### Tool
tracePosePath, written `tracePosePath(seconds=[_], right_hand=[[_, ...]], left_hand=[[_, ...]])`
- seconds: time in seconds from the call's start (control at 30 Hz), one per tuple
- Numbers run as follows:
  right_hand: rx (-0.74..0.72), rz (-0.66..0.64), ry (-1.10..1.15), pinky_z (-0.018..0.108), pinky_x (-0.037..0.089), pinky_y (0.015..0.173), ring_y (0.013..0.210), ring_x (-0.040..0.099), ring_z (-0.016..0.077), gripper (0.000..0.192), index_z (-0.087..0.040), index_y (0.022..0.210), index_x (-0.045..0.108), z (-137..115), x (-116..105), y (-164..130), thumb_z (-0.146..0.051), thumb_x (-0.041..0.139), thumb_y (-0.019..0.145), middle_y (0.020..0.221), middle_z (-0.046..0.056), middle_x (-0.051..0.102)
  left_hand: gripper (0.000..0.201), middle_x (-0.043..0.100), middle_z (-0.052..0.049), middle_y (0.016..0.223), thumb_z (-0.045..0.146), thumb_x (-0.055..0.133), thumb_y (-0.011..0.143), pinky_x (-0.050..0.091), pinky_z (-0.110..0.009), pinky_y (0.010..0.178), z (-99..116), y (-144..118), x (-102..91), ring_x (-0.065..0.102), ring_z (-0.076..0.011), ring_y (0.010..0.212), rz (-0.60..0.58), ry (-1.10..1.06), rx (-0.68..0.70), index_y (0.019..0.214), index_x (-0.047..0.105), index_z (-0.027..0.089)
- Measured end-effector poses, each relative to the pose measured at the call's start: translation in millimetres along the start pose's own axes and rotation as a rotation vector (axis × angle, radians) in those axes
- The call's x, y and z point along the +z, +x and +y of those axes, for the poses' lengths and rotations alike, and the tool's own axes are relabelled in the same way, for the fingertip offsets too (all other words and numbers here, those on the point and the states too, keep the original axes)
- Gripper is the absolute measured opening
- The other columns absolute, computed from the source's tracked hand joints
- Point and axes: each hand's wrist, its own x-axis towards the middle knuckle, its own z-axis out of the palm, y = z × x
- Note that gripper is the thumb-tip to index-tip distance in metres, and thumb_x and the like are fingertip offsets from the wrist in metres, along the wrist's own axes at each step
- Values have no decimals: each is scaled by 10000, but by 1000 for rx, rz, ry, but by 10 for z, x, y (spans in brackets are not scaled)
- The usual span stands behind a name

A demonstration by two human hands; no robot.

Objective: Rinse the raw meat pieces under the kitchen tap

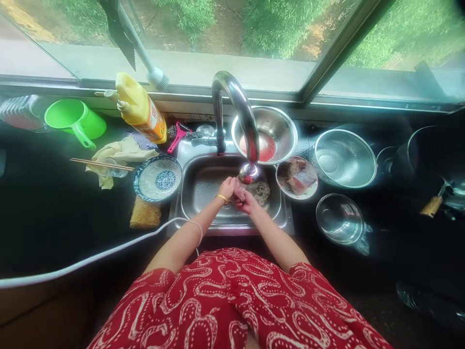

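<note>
At the centre of the frame, both hands are held together over the steel sink [203, 186], directly under the spout of the curved tap [236, 104]. A small pale, pinkish piece of meat [239, 190] is pinched between them: the left hand [227, 187] is curled around it from the left, and the right hand [248, 202] is closed against it from below and to the right, so that the piece lies between the fingertips of both. A gold bangle [221, 197] is worn on the left wrist. Just right of the hands, a greyish lump [260, 192] is seen lying in the sink basin; what it is cannot be told.

On the dark bench [47, 218], a blue-patterned plate [157, 178] is set just left of the sink, with a yellow sponge [145, 215] below it. To the right of the sink, a small dish of meat [297, 177] is placed, and above it a steel bowl [276, 127] holding reddish water. Further right, a steel colander [344, 158] and a smaller steel bowl [339, 219] are found. In the upper left, a yellow bottle [140, 107] and a green cup [75, 119] are stood by the window.
</note>
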Motion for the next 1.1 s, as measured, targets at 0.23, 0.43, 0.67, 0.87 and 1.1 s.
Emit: tracePosePath(seconds=[0.23, 0.43, 0.67, 0.87, 1.1], right_hand=[[-289, 209, 58, 175, 411, 416, 431, 474, 87, 127, -185, 676, 487, -51, 56, 130, -138, 501, 793, 484, -41, 538], [-559, 347, -95, 233, 492, 629, 599, 568, 114, 46, -188, 735, 541, -85, -42, 222, -146, 554, 723, 613, -33, 614], [-1001, 236, -818, 375, 469, 926, 916, 614, 195, 231, -176, 844, 642, 100, -113, 87, -344, 486, 812, 926, 73, 683], [-1346, 239, -1245, 435, 315, 1116, 1250, 487, 217, 395, -182, 1175, 621, 175, -201, -33, -321, 365, 908, 1261, 111, 602], [-855, 205, -908, 368, 356, 1073, 1163, 549, 187, 346, -196, 1004, 680, -339, -386, 95, -355, 392, 898, 1149, 69, 663]], left_hand=[[344, 616, -163, 1191, 251, 411, 904, 404, -382, 1005, -19, -236, 161, 551, -249, 1138, 38, 60, 171, 1144, 608, 104], [568, 495, -165, 1376, 115, 585, 697, 235, -474, 1143, -96, -401, 200, 359, -312, 1348, -98, 325, 447, 1265, 572, 130], [364, 684, -88, 891, 223, 758, 599, 463, -385, 917, -22, -84, 236, 624, -240, 963, -73, -534, -115, 932, 644, 135], [346, 672, -29, 768, 201, 816, 488, 469, -324, 857, 79, -131, 346, 630, -165, 797, -62, -835, -211, 765, 616, 143], [478, 697, -34, 761, 213, 858, 402, 472, -285, 764, 312, -226, 154, 631, -158, 724, -333, -804, -266, 832, 671, 121]])
